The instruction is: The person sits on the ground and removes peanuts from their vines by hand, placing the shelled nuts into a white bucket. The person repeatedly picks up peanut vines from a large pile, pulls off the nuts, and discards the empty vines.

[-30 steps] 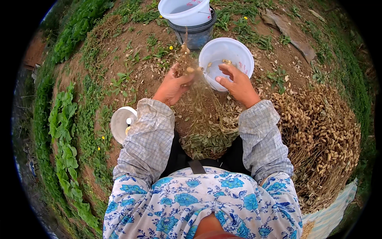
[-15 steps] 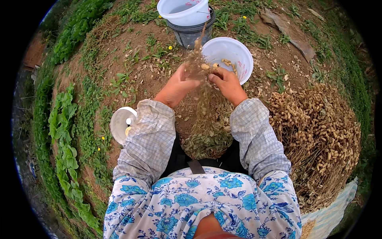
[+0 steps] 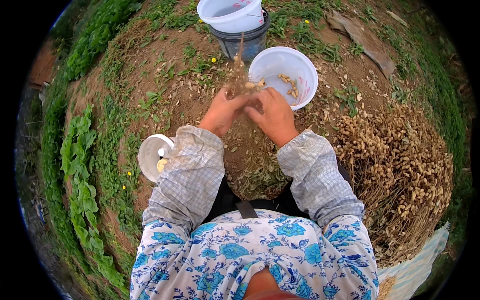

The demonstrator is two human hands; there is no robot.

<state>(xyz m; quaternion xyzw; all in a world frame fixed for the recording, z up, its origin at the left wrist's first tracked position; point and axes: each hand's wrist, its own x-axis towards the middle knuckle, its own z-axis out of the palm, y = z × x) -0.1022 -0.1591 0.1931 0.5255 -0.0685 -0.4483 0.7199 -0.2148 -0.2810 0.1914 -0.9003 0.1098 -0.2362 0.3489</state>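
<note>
Peanut plant (image 3: 240, 79) shifted left, long axis forward, roots (image 3: 238, 64) foremost.

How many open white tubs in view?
3: upper tub stacked on dark bucket, middle tub beyond right hand, small tub by left sleeve. Any nested inside would be hidden.
</note>
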